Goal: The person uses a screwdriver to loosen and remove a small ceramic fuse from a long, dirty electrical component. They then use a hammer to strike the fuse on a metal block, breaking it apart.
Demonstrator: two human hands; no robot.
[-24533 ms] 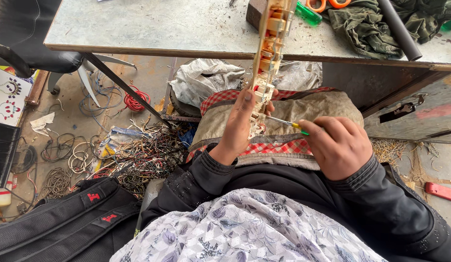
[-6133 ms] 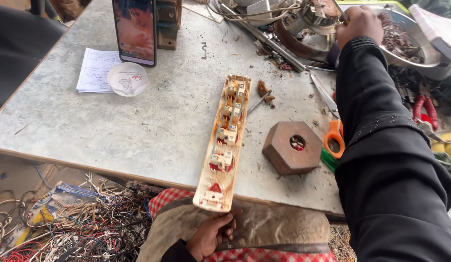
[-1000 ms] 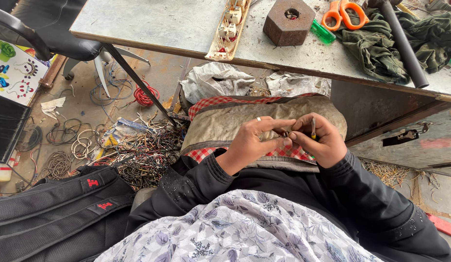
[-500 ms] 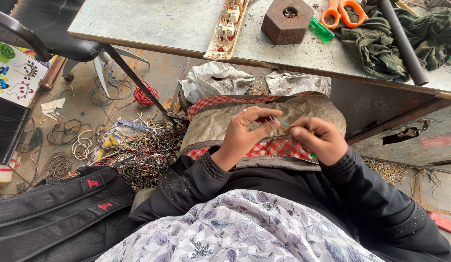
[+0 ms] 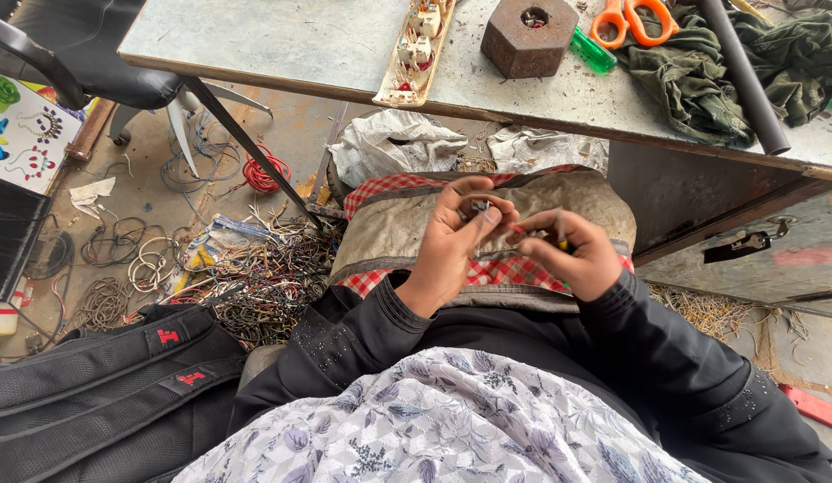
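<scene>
Left hand [image 5: 456, 234]: pinched a small dark metal part [image 5: 479, 207] at fingertips, over lap | Right hand [image 5: 568, 253]: curled around a thin yellow-tipped tool [image 5: 562, 242], at 3 o'clock of part, just beside | Stripped socket strip [image 5: 416, 49]: on tabletop [image 5: 255, 40], 12 o'clock, well apart.

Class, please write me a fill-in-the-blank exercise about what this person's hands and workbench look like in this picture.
1. The scissors on the table have ______ handles.
2. The left hand pinches a small metal part over a checked ______ on the lap.
3. The opened power strip lies to the ______ of the rusty block.
4. The right hand holds a thin ______ tool.

Missing words: orange; cloth; left; yellow
</scene>
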